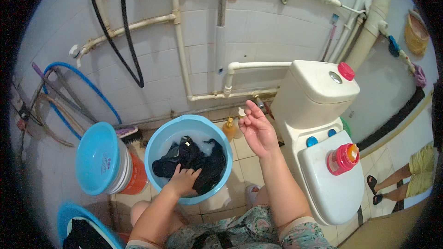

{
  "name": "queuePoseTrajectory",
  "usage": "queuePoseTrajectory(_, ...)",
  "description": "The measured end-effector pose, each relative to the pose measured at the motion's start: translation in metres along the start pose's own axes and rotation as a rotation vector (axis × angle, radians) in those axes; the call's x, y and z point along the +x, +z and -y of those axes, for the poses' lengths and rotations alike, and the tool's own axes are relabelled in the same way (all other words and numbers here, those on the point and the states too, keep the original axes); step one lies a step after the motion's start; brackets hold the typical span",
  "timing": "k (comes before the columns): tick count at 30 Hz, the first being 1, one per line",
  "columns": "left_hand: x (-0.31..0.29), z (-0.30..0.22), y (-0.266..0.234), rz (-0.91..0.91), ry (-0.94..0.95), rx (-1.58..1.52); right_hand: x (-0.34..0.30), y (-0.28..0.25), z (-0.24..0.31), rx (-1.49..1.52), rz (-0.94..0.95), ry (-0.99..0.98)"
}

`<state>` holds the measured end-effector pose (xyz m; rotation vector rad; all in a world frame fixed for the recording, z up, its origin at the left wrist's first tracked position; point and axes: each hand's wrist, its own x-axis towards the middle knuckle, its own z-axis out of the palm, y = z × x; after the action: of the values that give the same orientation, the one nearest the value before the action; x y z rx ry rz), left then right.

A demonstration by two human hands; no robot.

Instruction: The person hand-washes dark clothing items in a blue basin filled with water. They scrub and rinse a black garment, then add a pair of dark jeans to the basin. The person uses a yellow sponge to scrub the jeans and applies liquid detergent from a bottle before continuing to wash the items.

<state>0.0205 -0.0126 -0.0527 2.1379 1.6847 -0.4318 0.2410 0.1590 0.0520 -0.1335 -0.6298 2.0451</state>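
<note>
A light blue basin (152,144) stands on the tiled floor in front of me, with cloudy, soapy water in it. Dark, wet clothes (210,166) lie bunched in the water, a small pale patch showing on top. My left hand (184,180) rests on the near side of the clothes, fingers spread over the cloth. To the right of the basin, my right hand (259,131) is raised, palm turned up. Its fingers are loosely bent and apart, with nothing in them. Just behind it stand an amber pump bottle (229,130) and a second bottle with a white pump top.
At right, a white toilet (330,189) bears an open red jar (342,159); a red lid (346,71) sits on its tank. Stacked buckets topped by a blue basin (98,157) stand left. Another blue tub (64,214) holds dark cloth. A person's legs (397,186) show far right.
</note>
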Motion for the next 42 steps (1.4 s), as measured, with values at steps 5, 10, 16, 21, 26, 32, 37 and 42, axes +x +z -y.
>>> queuePoseTrajectory(5, 0.003, -0.005, -0.004, 0.076, -0.04, 0.034, -0.002, 0.003, 0.013, -0.061, -0.109, -0.147)
queuePoseTrajectory(10, 0.004, -0.007, -0.008, 0.11, -0.057, 0.023, -0.002, -0.001, 0.021, -0.175, -0.133, -0.275)
queuePoseTrajectory(16, 0.004, -0.005, -0.003, 0.086, -0.058, 0.004, -0.003, -0.001, 0.029, -0.244, -0.164, -0.342)
queuePoseTrajectory(21, -0.001, -0.009, -0.009, 0.08, -0.055, 0.005, 0.002, -0.005, 0.028, -0.365, -0.171, -0.419)
queuePoseTrajectory(26, -0.003, -0.013, -0.015, 0.081, -0.069, -0.008, 0.001, -0.002, 0.028, -0.449, -0.237, -0.383)
queuePoseTrajectory(32, 0.0, -0.009, -0.009, 0.071, -0.054, -0.001, 0.005, -0.014, 0.029, -0.132, -0.213, -0.266)
queuePoseTrajectory(37, 0.002, -0.008, -0.005, 0.057, -0.059, 0.024, 0.005, -0.015, 0.029, 0.07, -0.135, -0.215)
queuePoseTrajectory(42, 0.001, -0.009, -0.006, 0.052, -0.052, 0.02, 0.002, -0.009, 0.029, 0.111, -0.078, -0.214)
